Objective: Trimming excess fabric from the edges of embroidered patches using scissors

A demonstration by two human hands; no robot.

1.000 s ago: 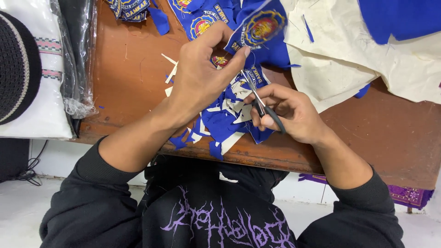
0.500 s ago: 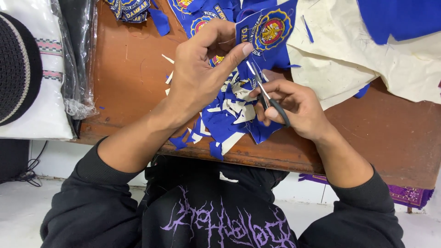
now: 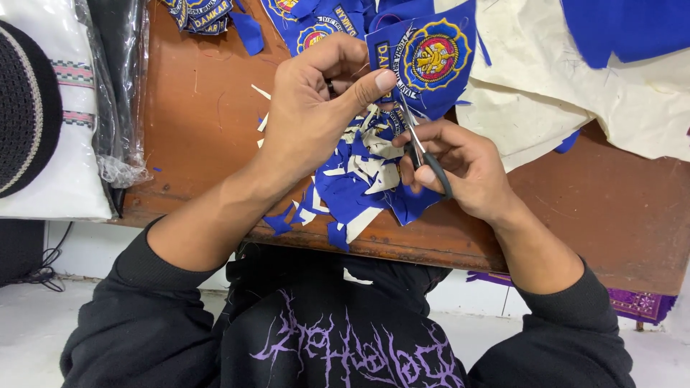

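- The left hand (image 3: 313, 108) pinches a blue embroidered patch (image 3: 424, 61) at its lower left edge, thumb pressed over the cloth and fingers curled behind it — the patch is held up in the upper middle of the frame, its round yellow-and-red emblem facing the camera.
- The right hand (image 3: 460, 169) is closed around the dark handles of small scissors (image 3: 420, 140); their long axis runs from the handles at centre up and slightly left, with the blade tips at the patch's bottom edge.
- Blue and white fabric scraps (image 3: 356, 183) lie heaped beneath both hands on the brown wooden table (image 3: 194, 122).
- More patches (image 3: 201, 14) sit at the top left; cream cloth (image 3: 546, 100) spreads to the upper right.
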